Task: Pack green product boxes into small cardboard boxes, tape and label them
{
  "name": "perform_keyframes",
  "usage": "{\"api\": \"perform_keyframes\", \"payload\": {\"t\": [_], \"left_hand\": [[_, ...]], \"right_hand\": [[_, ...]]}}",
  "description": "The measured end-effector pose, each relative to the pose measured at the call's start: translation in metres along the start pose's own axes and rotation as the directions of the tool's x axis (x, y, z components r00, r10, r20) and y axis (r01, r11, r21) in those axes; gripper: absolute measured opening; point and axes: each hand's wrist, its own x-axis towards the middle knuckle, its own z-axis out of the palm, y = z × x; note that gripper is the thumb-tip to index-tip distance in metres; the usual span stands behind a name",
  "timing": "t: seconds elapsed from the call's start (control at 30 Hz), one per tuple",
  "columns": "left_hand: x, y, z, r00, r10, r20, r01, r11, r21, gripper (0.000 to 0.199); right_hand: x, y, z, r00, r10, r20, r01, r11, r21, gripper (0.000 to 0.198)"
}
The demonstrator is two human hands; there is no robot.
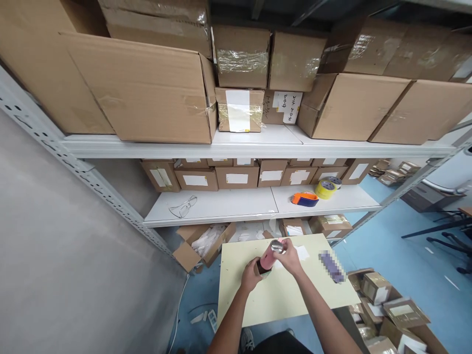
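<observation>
My left hand (250, 276) is wrapped around a small open box (266, 275) with a dark inside, held above the pale yellow table (243, 307). A pink cylinder with a shiny silver end (267, 257), resembling a tumbler, stands tilted with its lower end at the box's mouth. My right hand (289, 257) grips its upper end between thumb and fingers. How deep the cylinder sits in the box is hard to tell. White paper (302, 253) lies behind my right hand.
A pixelated purple object (332, 266) lies on the table's right. The shelf (228, 204) carries glasses (183, 207), an orange-and-blue item (305, 199) and yellow tape (325, 189). Cardboard boxes (147, 93) fill the upper shelf. An open carton (216, 250) stands left; a box pile (391, 309) lies right.
</observation>
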Motion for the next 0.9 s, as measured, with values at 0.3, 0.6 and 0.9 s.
{"api": "perform_keyframes", "payload": {"t": [0.3, 0.6, 0.9], "left_hand": [[-0.001, 0.020, -0.010, 0.996, -0.040, 0.081, 0.040, 0.999, -0.009, 0.111], [-0.028, 0.104, -0.042, 0.987, 0.153, -0.051, -0.157, 0.985, -0.070, 0.058], [-0.024, 0.217, -0.033, 0.967, 0.161, -0.196, -0.169, 0.985, -0.022, 0.067]], "right_hand": [[0.003, -0.051, -0.051, 0.991, -0.129, -0.039, 0.135, 0.965, 0.224, 0.038], [0.000, -0.044, -0.048, 0.992, -0.124, -0.019, 0.125, 0.970, 0.207, 0.036], [0.002, -0.047, -0.066, 0.979, -0.149, 0.142, 0.049, 0.839, 0.542, 0.048]]}}
